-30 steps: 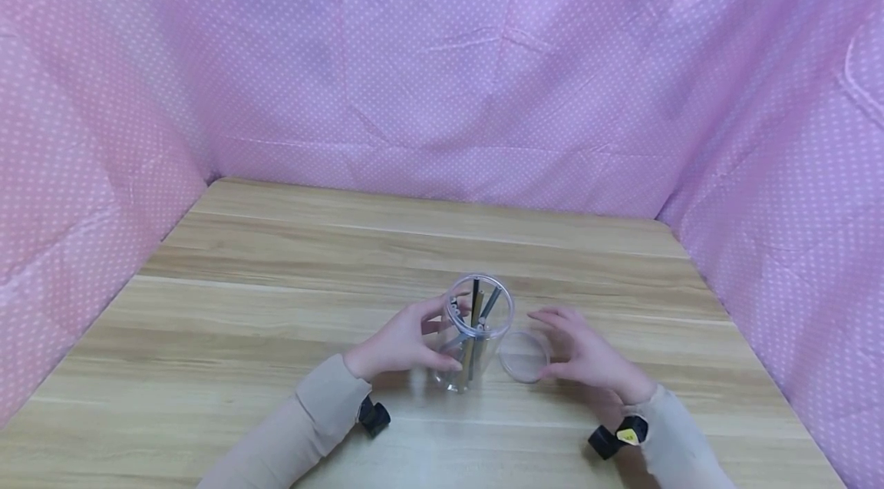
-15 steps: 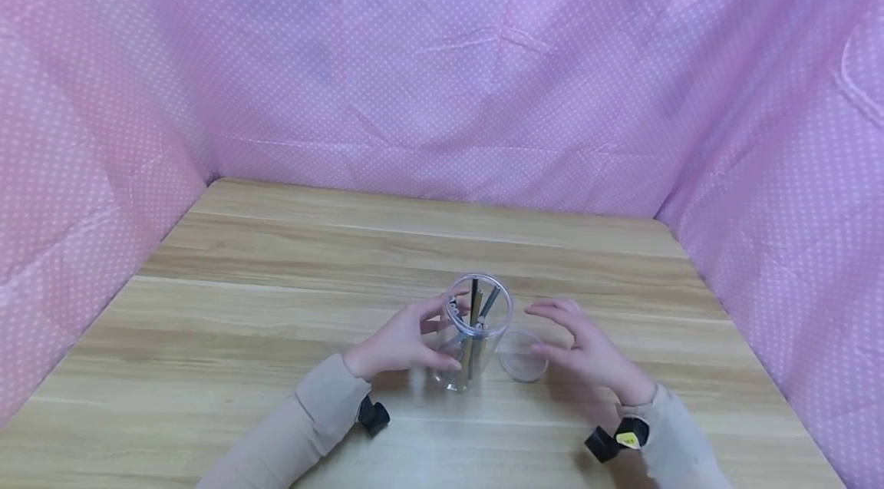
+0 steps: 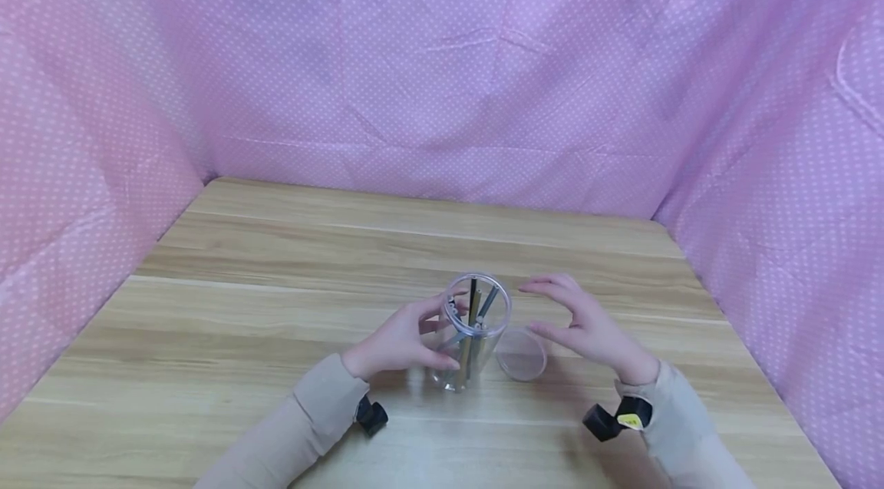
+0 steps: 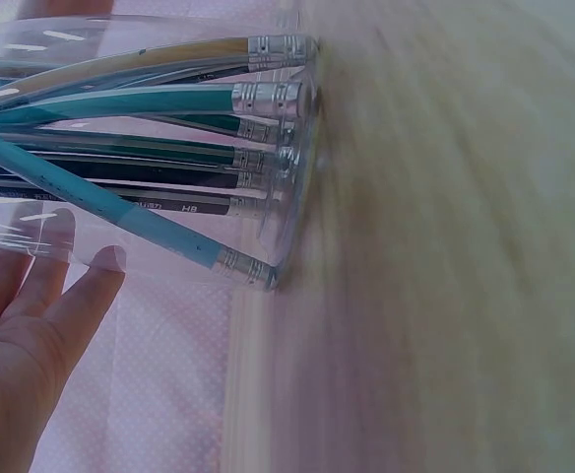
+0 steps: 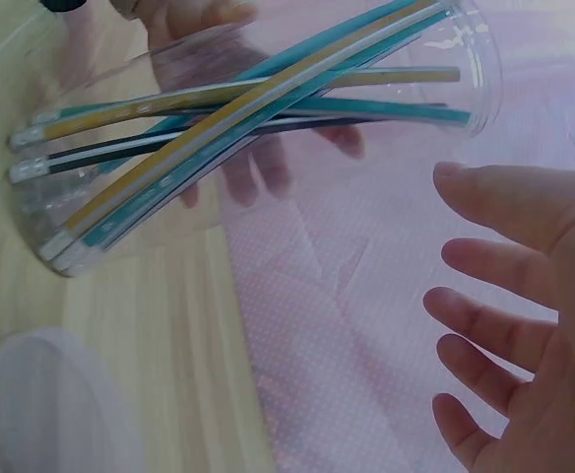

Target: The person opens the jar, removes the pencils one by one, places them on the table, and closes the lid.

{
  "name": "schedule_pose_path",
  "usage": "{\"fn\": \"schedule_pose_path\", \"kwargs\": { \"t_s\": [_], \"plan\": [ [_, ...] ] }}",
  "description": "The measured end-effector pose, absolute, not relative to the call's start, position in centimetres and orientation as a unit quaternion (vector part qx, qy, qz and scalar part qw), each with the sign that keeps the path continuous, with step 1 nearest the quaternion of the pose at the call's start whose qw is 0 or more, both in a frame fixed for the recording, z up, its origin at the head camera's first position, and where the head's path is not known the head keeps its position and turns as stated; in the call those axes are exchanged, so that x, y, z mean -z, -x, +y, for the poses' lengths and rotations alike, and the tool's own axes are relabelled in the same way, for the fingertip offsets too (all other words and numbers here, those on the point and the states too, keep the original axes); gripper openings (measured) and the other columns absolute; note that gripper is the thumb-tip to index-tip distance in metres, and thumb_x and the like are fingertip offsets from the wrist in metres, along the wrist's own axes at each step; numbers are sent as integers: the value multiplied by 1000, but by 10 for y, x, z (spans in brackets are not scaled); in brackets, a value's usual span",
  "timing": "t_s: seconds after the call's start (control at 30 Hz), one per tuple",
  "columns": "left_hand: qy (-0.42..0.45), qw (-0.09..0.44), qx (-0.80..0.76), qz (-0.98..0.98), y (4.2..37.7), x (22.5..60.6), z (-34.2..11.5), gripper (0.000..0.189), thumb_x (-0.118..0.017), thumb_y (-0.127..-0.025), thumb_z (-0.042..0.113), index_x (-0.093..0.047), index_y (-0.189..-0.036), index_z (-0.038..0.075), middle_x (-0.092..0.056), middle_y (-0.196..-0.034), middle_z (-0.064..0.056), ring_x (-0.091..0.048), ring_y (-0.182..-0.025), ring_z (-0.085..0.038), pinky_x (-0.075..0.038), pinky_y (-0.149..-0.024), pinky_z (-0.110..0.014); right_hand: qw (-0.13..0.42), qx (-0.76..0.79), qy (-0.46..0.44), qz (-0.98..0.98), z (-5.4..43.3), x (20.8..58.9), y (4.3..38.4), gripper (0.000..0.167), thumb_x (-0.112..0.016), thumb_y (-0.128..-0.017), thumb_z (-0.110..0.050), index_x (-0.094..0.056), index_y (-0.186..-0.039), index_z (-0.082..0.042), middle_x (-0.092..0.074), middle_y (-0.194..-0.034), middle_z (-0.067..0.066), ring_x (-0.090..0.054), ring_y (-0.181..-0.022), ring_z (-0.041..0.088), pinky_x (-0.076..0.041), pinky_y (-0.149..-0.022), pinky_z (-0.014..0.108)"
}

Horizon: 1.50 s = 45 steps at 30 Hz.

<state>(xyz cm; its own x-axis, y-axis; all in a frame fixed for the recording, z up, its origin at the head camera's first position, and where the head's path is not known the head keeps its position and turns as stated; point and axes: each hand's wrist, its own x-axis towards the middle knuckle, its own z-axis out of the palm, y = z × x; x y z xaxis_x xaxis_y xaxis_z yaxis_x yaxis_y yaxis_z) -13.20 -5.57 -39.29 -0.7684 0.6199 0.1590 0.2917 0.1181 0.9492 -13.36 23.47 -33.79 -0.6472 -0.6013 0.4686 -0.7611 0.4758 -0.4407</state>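
Beige-sleeved left hand (image 3: 395, 339): curved round the clear jar (image 3: 489, 348).
Jar: upright on the wood-grain table (image 3: 276, 259).
Pencils (image 4: 140, 148): slanting inside it.
Lid (image 3: 522, 355): flat, just beside the jar.
Right hand (image 3: 587, 324): fingers spread, I see, near the lid.

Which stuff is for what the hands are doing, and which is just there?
Seems part of the job:
clear round plastic jar, in the left hand
teal, yellow and black pencils, inside the jar
clear round lid, near the right hand

Just there:
brown wooden table, underneath
pink cloth with white dots, behind the table
black gadgets, on both wrists
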Motion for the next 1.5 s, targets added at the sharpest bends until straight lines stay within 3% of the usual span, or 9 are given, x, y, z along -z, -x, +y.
{"fn": "schedule_pose_path", "kwargs": {
  "t_s": [0.4,0.7,1.2,1.5],
  "plan": [
    [-309,144,-586,735,133,392,-55,95,-83,-68,9,-32,-148,13,-49,-141,-9,-48,-127,-33,-39,-109,-46,149,-310,-440,-829,220,301,140,49,-76,-71,0,-61,-118,-2,-61,-116,11,-51,-112,16,-36,-101,14],
    [-317,133,-584,736,134,392,-56,92,-82,-68,7,-35,-147,12,-49,-141,-11,-48,-128,-31,-39,-109,-45,162,-299,-472,-813,208,285,145,41,-75,-79,-12,-63,-117,-2,-63,-114,11,-53,-110,22,-40,-100,20],
    [-327,137,-590,725,136,389,-56,89,-82,-70,6,-36,-146,13,-51,-140,-11,-48,-128,-33,-38,-109,-48,135,-276,-521,-797,188,271,146,38,-76,-76,-13,-67,-112,-7,-64,-114,10,-51,-108,20,-44,-91,30],
    [-332,139,-587,725,135,389,-56,89,-81,-71,7,-35,-146,14,-51,-138,-11,-48,-128,-32,-38,-109,-46,118,-277,-542,-785,181,275,146,26,-67,-89,-27,-70,-106,-8,-65,-110,6,-52,-105,21,-47,-87,33]
  ]
}}
